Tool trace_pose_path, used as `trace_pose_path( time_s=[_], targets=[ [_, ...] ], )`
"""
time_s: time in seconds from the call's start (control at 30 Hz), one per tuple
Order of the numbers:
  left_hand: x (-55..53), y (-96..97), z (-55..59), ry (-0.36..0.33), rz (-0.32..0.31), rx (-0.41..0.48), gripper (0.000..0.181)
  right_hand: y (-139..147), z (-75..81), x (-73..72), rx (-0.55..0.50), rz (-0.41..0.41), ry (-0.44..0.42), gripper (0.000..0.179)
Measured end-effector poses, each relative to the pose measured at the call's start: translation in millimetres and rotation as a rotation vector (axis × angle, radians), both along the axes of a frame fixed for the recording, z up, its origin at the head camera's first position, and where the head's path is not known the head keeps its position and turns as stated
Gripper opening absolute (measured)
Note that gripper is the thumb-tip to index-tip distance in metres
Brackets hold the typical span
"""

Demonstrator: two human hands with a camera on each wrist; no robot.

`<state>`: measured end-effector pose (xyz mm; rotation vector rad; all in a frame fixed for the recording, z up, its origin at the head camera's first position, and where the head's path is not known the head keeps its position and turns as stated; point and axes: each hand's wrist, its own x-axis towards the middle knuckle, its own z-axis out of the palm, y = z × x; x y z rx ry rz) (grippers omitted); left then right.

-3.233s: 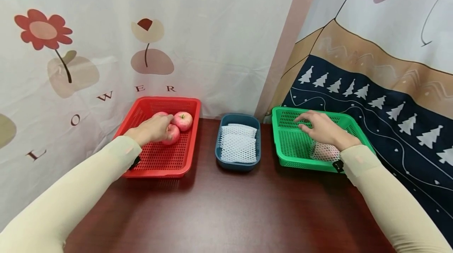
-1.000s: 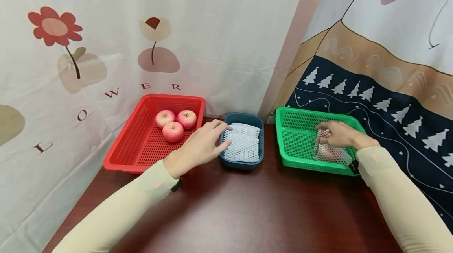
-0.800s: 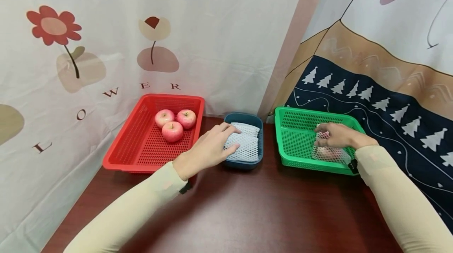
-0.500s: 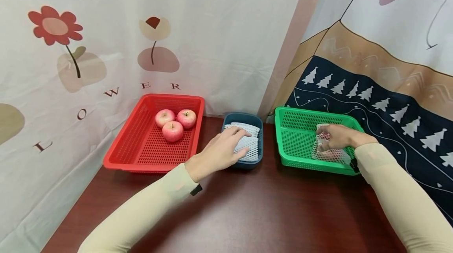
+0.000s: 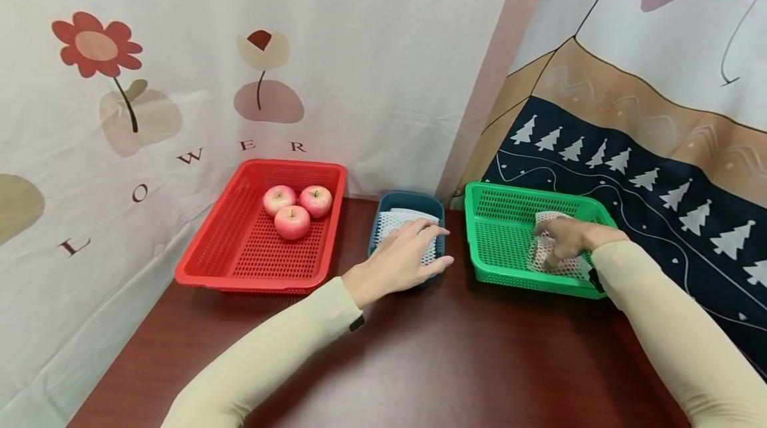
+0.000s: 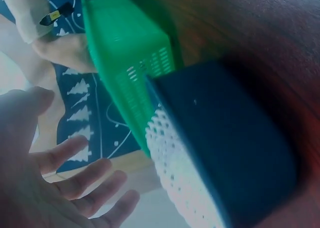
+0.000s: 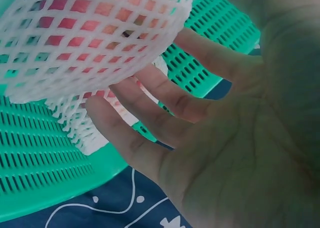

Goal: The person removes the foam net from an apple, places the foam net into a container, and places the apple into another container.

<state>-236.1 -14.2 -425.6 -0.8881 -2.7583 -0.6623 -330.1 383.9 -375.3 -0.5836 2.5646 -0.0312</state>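
Observation:
My left hand (image 5: 404,258) hovers over the dark blue box (image 5: 392,198), its fingers spread and holding nothing. In that box lie white foam net sleeves (image 5: 400,216), partly hidden by the hand. My right hand (image 5: 566,238) reaches into the green basket (image 5: 500,245) beside apples in foam nets (image 5: 539,256). The right wrist view shows one netted apple (image 7: 107,30) close up and a second net with red inside (image 7: 87,115) behind it. There the fingers (image 7: 150,120) are fairly straight at the near net's edge. The right thumb is hidden.
A red basket (image 5: 254,261) stands at the left with three bare apples (image 5: 292,222). The blue box sits between both baskets on a dark brown table (image 5: 443,355). A printed curtain (image 5: 383,82) hangs directly behind them.
My left hand has left the apples in the red basket and travelled right, crossing over the blue box. My right hand has shifted onto the netted apples in the green basket.

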Motion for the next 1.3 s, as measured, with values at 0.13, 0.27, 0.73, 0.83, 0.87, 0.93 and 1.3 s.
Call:
trace_pose_path(
  time_s=[0.13, 0.27, 0.73, 0.83, 0.87, 0.93, 1.3],
  targets=[
    [-1.7, 10.8, -1.9, -0.026, 0.005, -0.031, 0.065, -1.4, -2.8, -1.4, 0.017, -0.013, -0.01, 0.092],
    [-5.2, 20.8, -3.6, -0.028, 0.002, -0.063, 0.068, -2.3, -4.8, -3.2, 0.042, -0.039, -0.031, 0.094],
    [-23.4, 51.8, -13.4, -0.016, -0.003, -0.161, 0.085, -3.8, -2.7, -5.1, 0.075, -0.02, -0.081, 0.089],
    [-26.9, 58.7, -13.6, -0.035, -0.004, -0.167, 0.087, -4.7, -1.3, -5.4, 0.073, -0.036, -0.104, 0.092],
    [-28.3, 61.6, -13.9, -0.042, -0.003, -0.169, 0.088, -4.8, -0.7, -5.6, 0.071, -0.047, -0.113, 0.092],
    [-31.0, 67.2, -14.3, -0.057, 0.001, -0.172, 0.09, -4.6, -0.2, -6.6, 0.072, -0.066, -0.124, 0.092],
    [-37.1, 89.0, -20.9, -0.165, 0.022, -0.216, 0.098, -2.9, -4.8, -11.1, 0.103, -0.053, -0.107, 0.088]
  ],
)
